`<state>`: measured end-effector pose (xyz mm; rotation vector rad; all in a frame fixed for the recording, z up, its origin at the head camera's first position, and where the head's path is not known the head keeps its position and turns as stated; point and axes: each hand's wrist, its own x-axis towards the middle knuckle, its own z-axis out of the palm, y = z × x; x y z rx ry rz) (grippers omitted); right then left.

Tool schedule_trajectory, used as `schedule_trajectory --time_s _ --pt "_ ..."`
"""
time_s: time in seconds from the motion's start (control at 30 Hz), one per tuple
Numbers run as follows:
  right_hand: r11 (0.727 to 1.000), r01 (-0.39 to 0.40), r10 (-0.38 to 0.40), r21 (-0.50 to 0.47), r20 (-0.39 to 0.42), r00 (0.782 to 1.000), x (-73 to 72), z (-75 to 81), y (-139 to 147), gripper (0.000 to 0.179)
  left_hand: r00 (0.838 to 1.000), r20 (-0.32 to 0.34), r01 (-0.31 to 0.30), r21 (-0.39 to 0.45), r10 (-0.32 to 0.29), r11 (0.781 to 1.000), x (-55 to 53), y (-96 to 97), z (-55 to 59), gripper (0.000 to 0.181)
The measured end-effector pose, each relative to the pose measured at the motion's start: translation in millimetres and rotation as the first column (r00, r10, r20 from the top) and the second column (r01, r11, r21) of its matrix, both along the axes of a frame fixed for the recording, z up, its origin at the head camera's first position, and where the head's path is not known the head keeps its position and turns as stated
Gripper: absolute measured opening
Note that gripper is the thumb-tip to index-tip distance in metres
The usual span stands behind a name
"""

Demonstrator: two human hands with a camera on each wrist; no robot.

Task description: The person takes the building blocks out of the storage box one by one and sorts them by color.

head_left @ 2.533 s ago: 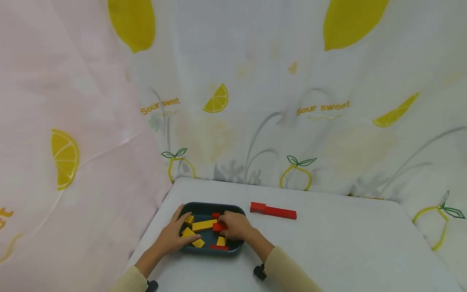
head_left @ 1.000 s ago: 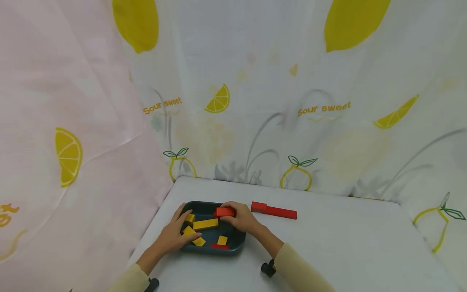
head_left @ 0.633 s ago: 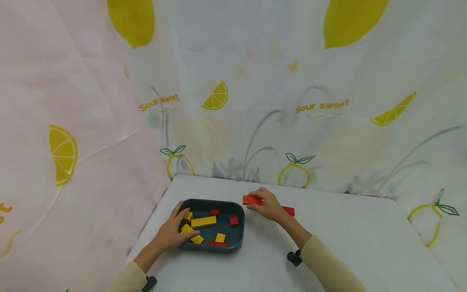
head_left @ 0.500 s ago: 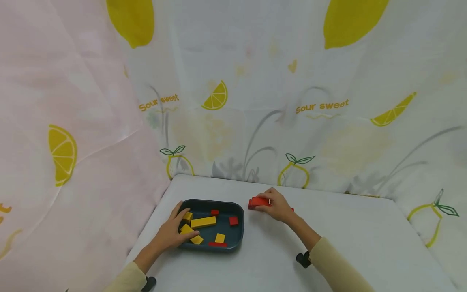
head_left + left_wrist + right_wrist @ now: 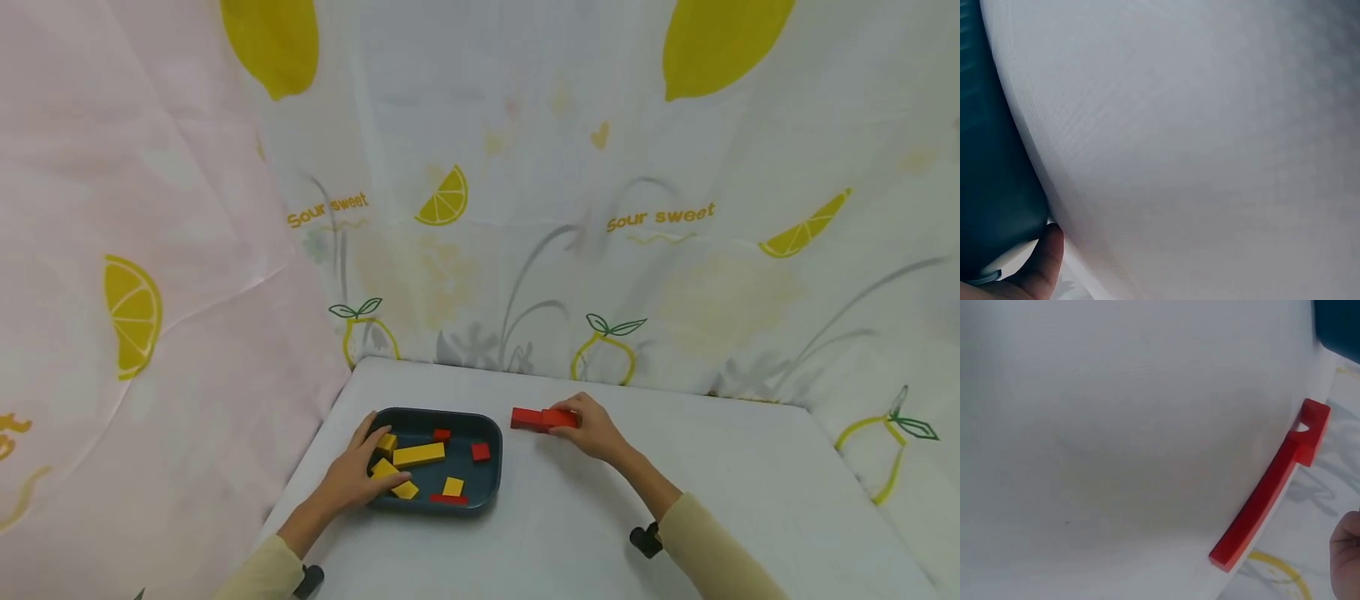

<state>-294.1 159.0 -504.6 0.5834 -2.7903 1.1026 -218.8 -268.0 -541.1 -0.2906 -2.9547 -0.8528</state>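
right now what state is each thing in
tray: upright, uncovered, partly filled
yellow blocks: scattered in tray
small red blocks: scattered in tray
left hand: spread across tray's left end
right hand: pinching a red block
long red bar: lying flat
arched red block: at bar's end

Dim, diffuse light fills the head view, leaving a soft, pale shadow on the white tabletop (image 5: pixel 547 537) below the right hand (image 5: pixel 595 431). In the left wrist view the surface right of the left hand (image 5: pixel 1042 265) is blurred, darkening toward the upper corner. The right wrist view is hazy; left of the grip, lens distortion probably bows the red bar (image 5: pixel 1257 503).
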Motion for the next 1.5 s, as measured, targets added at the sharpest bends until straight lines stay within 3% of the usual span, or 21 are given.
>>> schedule_trajectory --time_s 0.27,0.53,0.7,1.1,1.5 --pt "0.999 0.037 -0.037 0.016 0.049 0.998 3.8 -5.3 14.7 0.029 1.000 0.000 -0.005 -0.005 0.005 1.000 3.5 -3.2 -1.6 0.094" --pt "0.995 0.100 -0.101 0.018 0.034 0.994 5.6 -11.2 40.0 0.027 1.000 0.006 0.003 0.013 -0.003 1.000 4.1 -0.5 -1.9 0.102" --pt "0.996 0.083 -0.084 0.019 0.042 0.996 9.1 -12.4 52.6 0.027 1.000 -0.004 -0.001 0.007 0.001 1.000 5.9 -1.1 -1.7 0.104" --pt "0.987 0.130 -0.136 0.097 0.053 0.989 7.5 -14.9 88.6 0.027 1.000 -0.006 -0.003 0.000 0.003 1.000 1.3 -3.2 1.1 0.102" --pt "0.963 0.125 -0.177 0.240 0.205 0.963 1.8 -22.0 109.1 0.027 1.000 0.010 -0.005 -0.001 0.005 1.000 0.2 -1.5 -2.9 0.099"
